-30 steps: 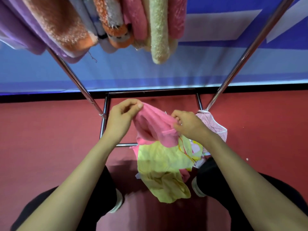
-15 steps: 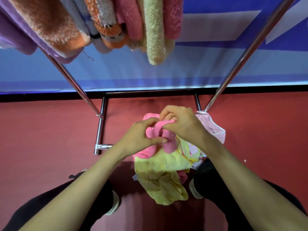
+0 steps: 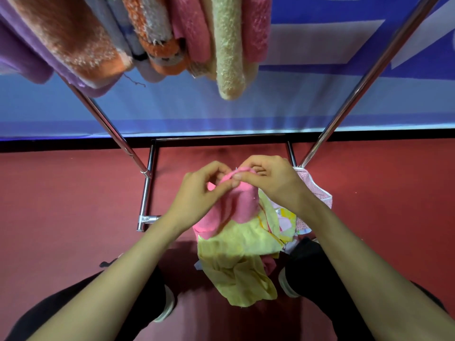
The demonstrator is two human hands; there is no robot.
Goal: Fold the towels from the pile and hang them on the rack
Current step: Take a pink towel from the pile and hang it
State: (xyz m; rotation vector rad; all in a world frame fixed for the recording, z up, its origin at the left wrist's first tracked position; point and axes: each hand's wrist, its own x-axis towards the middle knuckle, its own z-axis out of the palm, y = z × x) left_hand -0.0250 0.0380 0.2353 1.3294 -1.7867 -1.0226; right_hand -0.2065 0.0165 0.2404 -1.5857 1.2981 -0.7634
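Hands both on the pink towel point(image 3: 240, 203), held up over the pile point(image 3: 236, 244) on the red floor point(image 3: 61, 217). Left hand point(image 3: 197, 195) pinches the towel's top edge between thumb and fingers. Right hand point(image 3: 268, 179) curls over the same edge from the other side, fingertips meeting the left's. Towel is bunched between them, lower part hanging down onto the pile. Pile: crumpled yellow towel point(image 3: 243, 274) on top, patterned piece point(image 3: 285, 220) and more pink under it, all sitting between the person's 2 black shoes point(image 3: 304, 264). Pale pink cloth with white trim point(image 3: 317, 193) lies just beside the right wrist, at the rack's right pole. Rack point(image 3: 366, 75): chrome, 2 slanted poles plus a base frame on the floor. Hung towels point(image 3: 229, 50) crowd the upper left: purple, orange, pink, cream. Blue banner point(image 3: 320, 107) behind.
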